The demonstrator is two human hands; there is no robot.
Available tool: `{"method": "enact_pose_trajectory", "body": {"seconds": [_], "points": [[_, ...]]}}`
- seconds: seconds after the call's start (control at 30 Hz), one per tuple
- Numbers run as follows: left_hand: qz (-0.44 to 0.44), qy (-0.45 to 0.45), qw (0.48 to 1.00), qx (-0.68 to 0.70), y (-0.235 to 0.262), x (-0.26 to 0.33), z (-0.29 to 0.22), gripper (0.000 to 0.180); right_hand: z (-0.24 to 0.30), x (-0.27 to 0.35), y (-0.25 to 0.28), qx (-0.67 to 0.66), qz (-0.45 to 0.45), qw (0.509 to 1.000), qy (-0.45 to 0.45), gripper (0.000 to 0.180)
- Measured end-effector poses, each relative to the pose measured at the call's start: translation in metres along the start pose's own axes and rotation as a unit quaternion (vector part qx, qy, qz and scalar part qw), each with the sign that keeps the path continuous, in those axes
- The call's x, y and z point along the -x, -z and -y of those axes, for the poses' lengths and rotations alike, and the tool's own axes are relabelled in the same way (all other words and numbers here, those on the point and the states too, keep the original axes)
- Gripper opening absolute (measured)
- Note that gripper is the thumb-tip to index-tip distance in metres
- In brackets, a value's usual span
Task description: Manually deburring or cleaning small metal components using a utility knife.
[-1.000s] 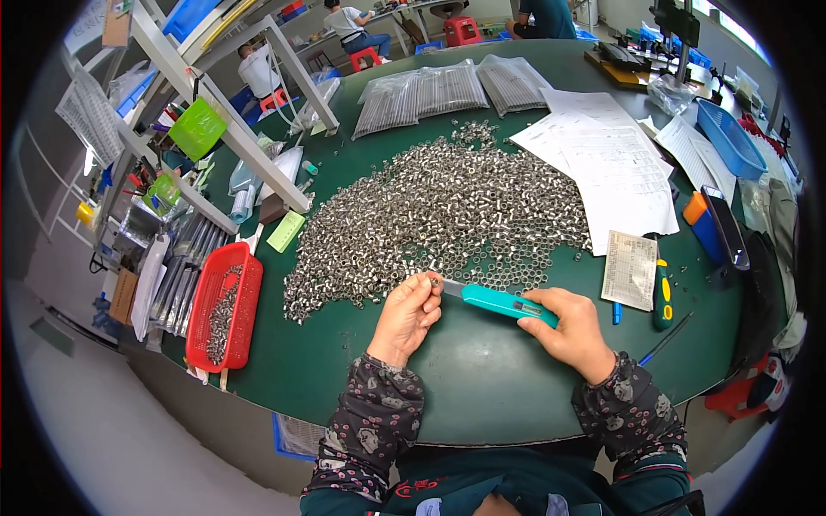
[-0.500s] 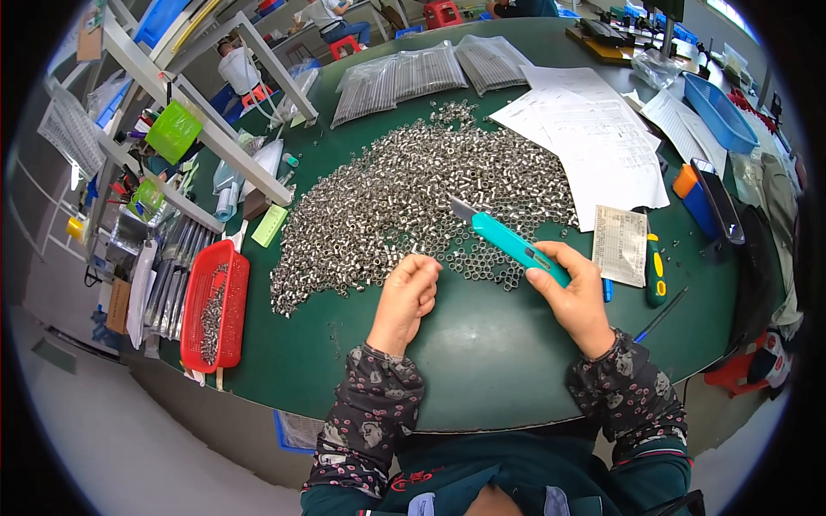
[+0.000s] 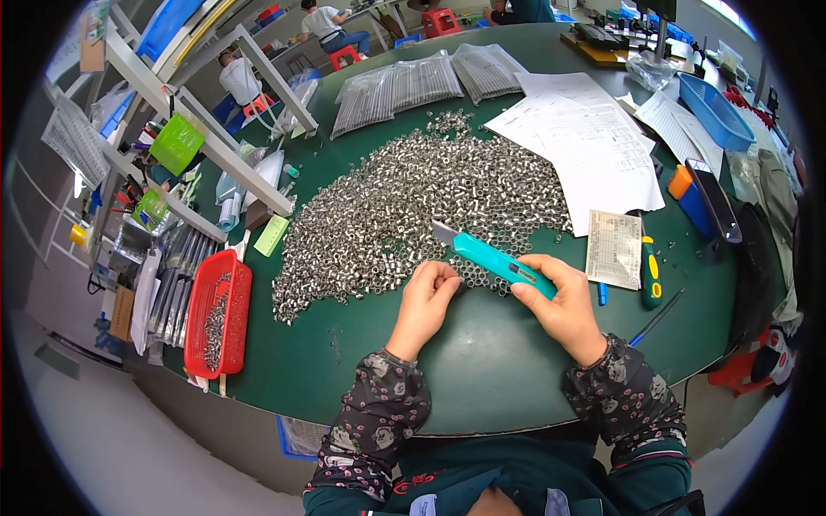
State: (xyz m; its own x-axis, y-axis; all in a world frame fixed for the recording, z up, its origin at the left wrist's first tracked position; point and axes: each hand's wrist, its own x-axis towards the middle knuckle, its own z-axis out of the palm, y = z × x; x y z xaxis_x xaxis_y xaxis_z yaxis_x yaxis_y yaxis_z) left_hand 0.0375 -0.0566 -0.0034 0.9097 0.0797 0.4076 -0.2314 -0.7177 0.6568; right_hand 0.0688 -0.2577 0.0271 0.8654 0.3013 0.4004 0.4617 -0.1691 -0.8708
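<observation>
A broad heap of small silver metal rings (image 3: 413, 202) covers the middle of the green table (image 3: 482, 378). My right hand (image 3: 559, 301) grips a teal utility knife (image 3: 492, 255), its blade pointing up-left over the near edge of the heap. My left hand (image 3: 428, 301) rests at the heap's near edge with its fingertips pinched together on a small ring; the piece itself is mostly hidden by the fingers.
A red basket (image 3: 217, 314) with metal parts sits at the table's left edge. Paper sheets (image 3: 585, 142), bagged parts (image 3: 404, 82), a blue bin (image 3: 716, 112), a yellow-green screwdriver (image 3: 651, 273) and a phone (image 3: 714, 199) lie farther out. Shelving (image 3: 172, 163) stands left; people sit beyond.
The knife has swung from lying flat toward my left hand to pointing up-left over the heap. My left hand stays at the heap's edge with its fingers pinched.
</observation>
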Motion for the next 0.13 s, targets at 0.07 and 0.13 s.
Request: {"method": "enact_pose_trajectory", "body": {"seconds": [0.07,0.13], "points": [[0.082,0.302,0.852,0.420,0.0115,0.0022,0.0016,0.008,-0.0032,0.0007,-0.0007,0.004,0.004,1.000,0.004,0.027],[0.036,0.298,0.780,0.548,0.0137,0.0043,0.0042,0.008,-0.0051,0.0011,-0.0014,0.024,0.017,1.000,0.008,0.029]]}}
